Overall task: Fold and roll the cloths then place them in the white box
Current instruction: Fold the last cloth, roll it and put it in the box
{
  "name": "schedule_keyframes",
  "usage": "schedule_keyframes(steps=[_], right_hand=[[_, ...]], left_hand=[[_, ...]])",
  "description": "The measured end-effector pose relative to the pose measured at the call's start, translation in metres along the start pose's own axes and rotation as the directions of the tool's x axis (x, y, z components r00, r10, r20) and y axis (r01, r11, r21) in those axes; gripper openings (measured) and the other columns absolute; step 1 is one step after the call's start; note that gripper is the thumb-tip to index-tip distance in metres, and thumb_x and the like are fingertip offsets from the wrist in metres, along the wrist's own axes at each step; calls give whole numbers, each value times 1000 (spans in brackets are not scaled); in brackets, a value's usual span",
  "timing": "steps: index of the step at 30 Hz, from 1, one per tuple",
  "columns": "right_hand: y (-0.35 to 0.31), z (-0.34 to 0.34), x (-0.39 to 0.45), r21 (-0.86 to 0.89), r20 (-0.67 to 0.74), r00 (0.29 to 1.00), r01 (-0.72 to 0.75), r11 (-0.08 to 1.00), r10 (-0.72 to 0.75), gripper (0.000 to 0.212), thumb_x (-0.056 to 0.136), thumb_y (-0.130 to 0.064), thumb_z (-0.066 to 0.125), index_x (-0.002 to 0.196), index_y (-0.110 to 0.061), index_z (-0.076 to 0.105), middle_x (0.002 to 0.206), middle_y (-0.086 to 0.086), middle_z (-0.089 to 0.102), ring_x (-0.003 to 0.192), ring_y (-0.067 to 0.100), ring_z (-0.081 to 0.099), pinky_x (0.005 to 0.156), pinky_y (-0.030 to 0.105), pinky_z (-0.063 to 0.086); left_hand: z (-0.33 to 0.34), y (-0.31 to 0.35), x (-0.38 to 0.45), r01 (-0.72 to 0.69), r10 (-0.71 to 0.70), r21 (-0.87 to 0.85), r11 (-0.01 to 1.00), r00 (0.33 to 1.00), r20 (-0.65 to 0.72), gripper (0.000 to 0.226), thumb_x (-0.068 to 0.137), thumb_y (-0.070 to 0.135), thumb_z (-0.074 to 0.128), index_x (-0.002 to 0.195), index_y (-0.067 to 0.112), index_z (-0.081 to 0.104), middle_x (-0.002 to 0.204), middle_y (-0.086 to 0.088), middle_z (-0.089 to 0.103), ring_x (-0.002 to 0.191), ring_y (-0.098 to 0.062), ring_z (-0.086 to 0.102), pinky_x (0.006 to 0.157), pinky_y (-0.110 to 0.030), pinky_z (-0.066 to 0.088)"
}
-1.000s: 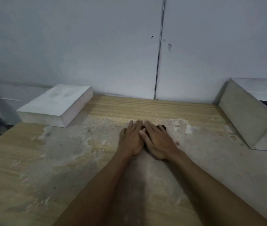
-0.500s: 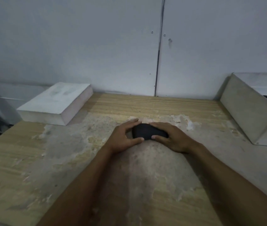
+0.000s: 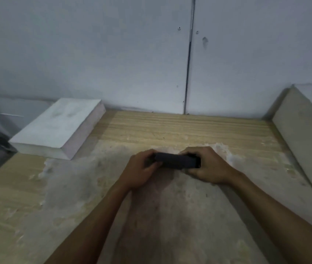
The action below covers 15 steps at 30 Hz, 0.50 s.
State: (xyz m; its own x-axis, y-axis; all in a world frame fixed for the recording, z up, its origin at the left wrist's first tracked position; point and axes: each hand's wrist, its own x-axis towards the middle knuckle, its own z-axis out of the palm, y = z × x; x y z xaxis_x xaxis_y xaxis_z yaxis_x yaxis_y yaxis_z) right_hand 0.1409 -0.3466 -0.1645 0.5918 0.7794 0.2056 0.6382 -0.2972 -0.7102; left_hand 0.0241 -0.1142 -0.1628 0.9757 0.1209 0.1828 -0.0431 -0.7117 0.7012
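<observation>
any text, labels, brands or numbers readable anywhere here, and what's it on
None: no word, label, brand or number can be read anywhere in the head view.
Dark rolled cloth, held between the left hand and the right hand: plain, no tag or print showing.
White block at the left: blank faces, only faint smudges.
White box at the right: blank wall.
Wall panels: only screw heads and a seam, no sign.

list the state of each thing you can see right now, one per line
dark cloth: rolled into a tight bundle, held at both ends
left hand: closed on the roll's left end
right hand: closed on the roll's right end
white box: at the table's right edge, inside hidden
white slab: lying flat at back left, untouched
wooden table: worn, pale patches
</observation>
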Motion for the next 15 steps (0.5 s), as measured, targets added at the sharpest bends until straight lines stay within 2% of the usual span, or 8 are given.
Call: schedule_keyframes(steps=[2,5,6,8,10,12,14,15], right_hand=[[-10,-6,0,130,-80,994,-68,989,79,23,80,-10,82,94,-27,75,86,-9,74,81,7,69,71,27,54],[-34,-23,-2,265,-187,961,-149,953,203,20,85,-5,81,89,-24,77,81,1,75,76,18,72,68,32,55],[-45,-26,-5,333,-190,946,-189,924,262,17,87,-6,80,90,-23,78,82,2,75,76,21,74,67,33,58],[-86,-52,-7,539,-165,859,-333,773,485,17,90,-8,78,92,-24,80,84,1,76,75,26,76,63,37,63],[-102,-49,-14,678,-135,807,-349,647,576,21,91,-6,77,96,-25,81,92,6,78,81,29,78,62,43,65],[-112,-52,-14,762,-150,768,-311,568,622,21,91,-2,74,99,-20,81,101,13,78,91,33,77,66,43,65],[-143,-70,-20,819,-176,734,-261,511,656,14,91,-6,76,100,-14,80,104,17,77,96,37,76,70,41,64],[-159,-80,-25,825,-201,722,-239,512,661,12,89,-13,79,101,-13,80,104,18,77,96,37,76,71,39,64]], left_hand=[[-11,13,7,77,-76,-57,995,997,22,16,96,20,64,111,18,68,103,5,72,91,-6,67,79,-21,54],[-27,47,18,177,-170,-171,969,984,54,13,100,20,59,112,21,64,102,2,71,74,-9,71,55,-15,48],[-34,60,18,233,-218,-233,944,972,88,13,101,22,57,113,22,62,106,1,71,71,-15,74,49,-17,47],[-60,100,24,365,-308,-417,832,930,200,15,103,23,53,115,20,60,113,-1,70,67,-30,76,42,-25,47],[-58,116,19,443,-364,-573,690,896,255,15,104,19,50,115,13,58,113,-11,70,73,-39,75,48,-31,54],[-62,134,23,497,-401,-684,535,861,312,17,104,13,48,117,7,57,112,-24,69,84,-43,73,67,-42,61],[-73,159,23,510,-392,-760,402,846,361,22,101,16,55,119,4,59,116,-26,68,93,-41,71,88,-49,59],[-77,173,23,510,-375,-780,363,846,379,29,98,23,62,120,4,60,116,-24,69,96,-39,71,91,-49,58]])
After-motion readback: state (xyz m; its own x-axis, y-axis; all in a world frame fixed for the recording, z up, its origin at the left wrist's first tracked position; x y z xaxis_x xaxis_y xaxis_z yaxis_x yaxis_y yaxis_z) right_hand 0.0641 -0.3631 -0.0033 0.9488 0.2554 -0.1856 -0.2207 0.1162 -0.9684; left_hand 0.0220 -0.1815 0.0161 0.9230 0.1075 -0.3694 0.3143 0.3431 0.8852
